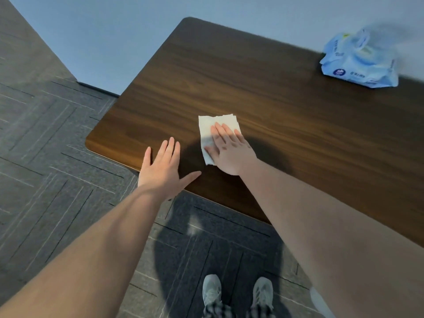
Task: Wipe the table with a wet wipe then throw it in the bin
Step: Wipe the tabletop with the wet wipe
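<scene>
A white wet wipe (pixel 207 128) lies spread flat on the dark wooden table (pixel 263 95), near its front edge. My right hand (pixel 229 150) presses flat on the wipe's near right part, fingers together and pointing away from me. My left hand (pixel 164 166) rests flat on the table's front edge, left of the wipe and apart from it, fingers spread and holding nothing. No bin is in view.
A light blue pack of wet wipes (pixel 359 61) lies at the table's far right, by the grey wall. The table's left corner is rounded. Grey patterned carpet (pixel 57 145) lies to the left and below, with my shoes (pixel 237 292) near the table's front.
</scene>
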Action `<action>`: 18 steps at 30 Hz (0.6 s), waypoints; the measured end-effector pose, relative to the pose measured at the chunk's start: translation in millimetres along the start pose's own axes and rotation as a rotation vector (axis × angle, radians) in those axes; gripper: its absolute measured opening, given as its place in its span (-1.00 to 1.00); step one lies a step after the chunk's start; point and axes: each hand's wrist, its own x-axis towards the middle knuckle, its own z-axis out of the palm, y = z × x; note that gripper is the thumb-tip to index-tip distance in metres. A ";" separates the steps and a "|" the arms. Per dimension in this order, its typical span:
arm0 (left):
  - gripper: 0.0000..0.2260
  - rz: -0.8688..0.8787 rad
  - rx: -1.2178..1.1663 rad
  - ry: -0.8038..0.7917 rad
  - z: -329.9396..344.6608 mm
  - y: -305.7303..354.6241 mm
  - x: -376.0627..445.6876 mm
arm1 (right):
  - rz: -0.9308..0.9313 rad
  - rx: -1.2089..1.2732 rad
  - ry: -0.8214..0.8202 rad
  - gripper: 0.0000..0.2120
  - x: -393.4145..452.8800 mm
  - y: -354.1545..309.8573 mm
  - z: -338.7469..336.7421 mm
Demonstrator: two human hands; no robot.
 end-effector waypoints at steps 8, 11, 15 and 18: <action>-0.26 0.218 -0.020 0.016 -3.6 110.1 3.3 | 0.254 0.039 0.020 -0.37 -83.7 103.5 7.8; -0.27 0.335 0.014 -0.003 -6.9 165.1 3.3 | 0.386 0.059 0.034 -0.37 -121.6 155.2 11.7; -0.28 0.468 0.053 -0.062 -10.2 233.5 4.7 | 0.578 0.106 0.063 -0.37 -183.3 227.3 20.2; -0.28 0.570 0.092 -0.084 -8.7 285.7 4.8 | 0.689 0.155 0.080 -0.36 -232.6 277.4 25.5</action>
